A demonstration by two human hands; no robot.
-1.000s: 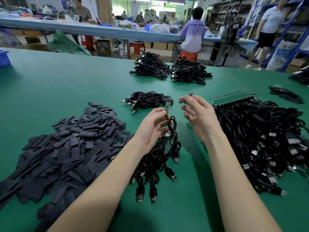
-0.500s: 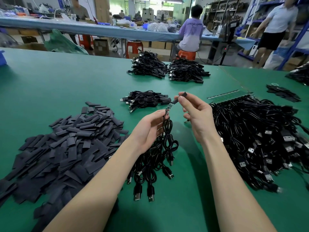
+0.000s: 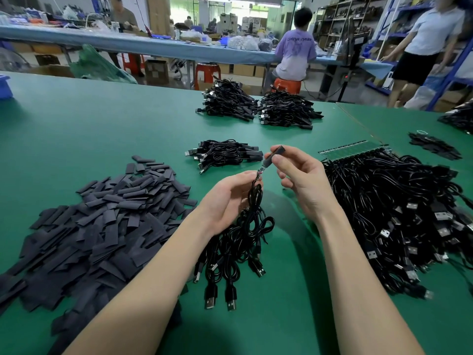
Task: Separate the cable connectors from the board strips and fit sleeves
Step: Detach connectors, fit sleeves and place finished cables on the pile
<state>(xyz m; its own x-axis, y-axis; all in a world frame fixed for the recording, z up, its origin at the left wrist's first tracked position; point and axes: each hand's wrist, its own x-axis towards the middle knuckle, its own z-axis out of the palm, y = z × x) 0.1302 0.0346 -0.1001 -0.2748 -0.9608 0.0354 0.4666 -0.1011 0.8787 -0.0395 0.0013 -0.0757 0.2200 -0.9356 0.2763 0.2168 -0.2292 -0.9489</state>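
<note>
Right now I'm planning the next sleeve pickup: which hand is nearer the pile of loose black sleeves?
Left. The left hand is just beside the sleeve pile; the right hand is farther, by the tangled cables.

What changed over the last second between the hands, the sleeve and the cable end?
The right hand brought its sleeve to the small board end and started it on. The left hand kept gripping the cable bundle. The sleeve pile stayed put.
</note>
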